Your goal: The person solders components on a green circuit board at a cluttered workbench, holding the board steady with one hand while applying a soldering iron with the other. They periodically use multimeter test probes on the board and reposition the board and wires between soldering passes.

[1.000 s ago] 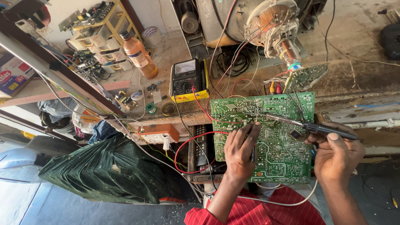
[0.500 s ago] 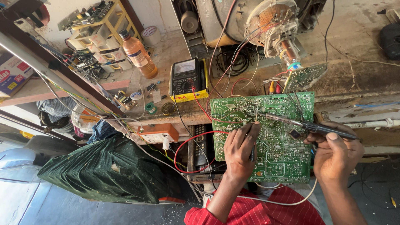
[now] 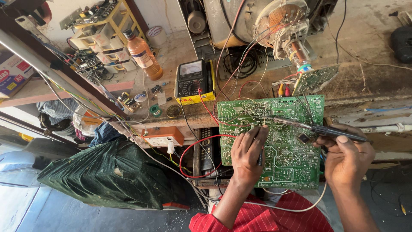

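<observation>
A large green circuit board [image 3: 283,150] stands tilted against the bench edge, solder side toward me. My left hand [image 3: 246,152] rests on its left half, fingers pinching a thin strand of solder wire near the board's upper middle. My right hand [image 3: 347,157] grips a dark soldering iron [image 3: 319,129] whose metal tip reaches left to the same spot by my left fingertips. Red and black leads run from the board's left edge up toward a yellow-cased analog multimeter [image 3: 193,81].
A tube television's rear neck and coil [image 3: 283,25] with loose wires sits on the bench behind the board. An orange-liquid bottle [image 3: 143,56], parts drawers [image 3: 103,38], an orange socket box [image 3: 163,135] and a dark green cloth bundle [image 3: 107,176] lie to the left.
</observation>
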